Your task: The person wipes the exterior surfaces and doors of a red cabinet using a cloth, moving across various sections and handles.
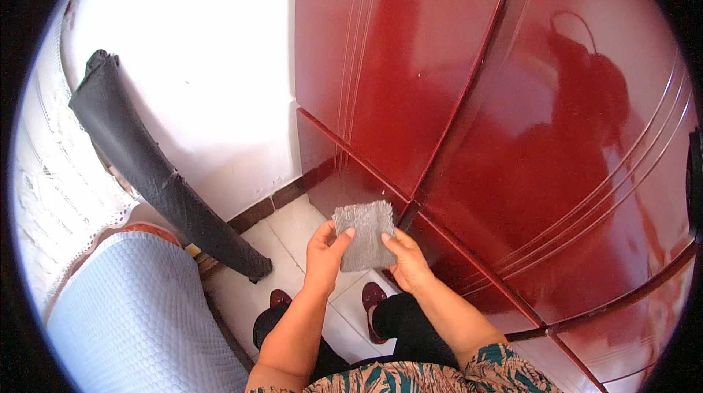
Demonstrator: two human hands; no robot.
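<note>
Between my two hands, in front of my body, is a grey folded cloth (364,243) with a ragged, fringed upper edge. My left hand (324,252) grips its left side, thumb on the front face and fingers behind. On the opposite side my right hand (407,258) pinches the cloth in the same way. Most of the fingers behind it are hidden. Just beyond the cloth stands a glossy dark red cabinet (447,144), its doors split by dark seams; neither hand appears to touch it.
A long black wrapped roll (157,166) leans against the white wall (212,49) at the left. Nearer me lies a light blue quilted cover (139,312), beside a white lace cloth (66,188). My dark red shoes (374,305) stand on pale floor tiles (282,236).
</note>
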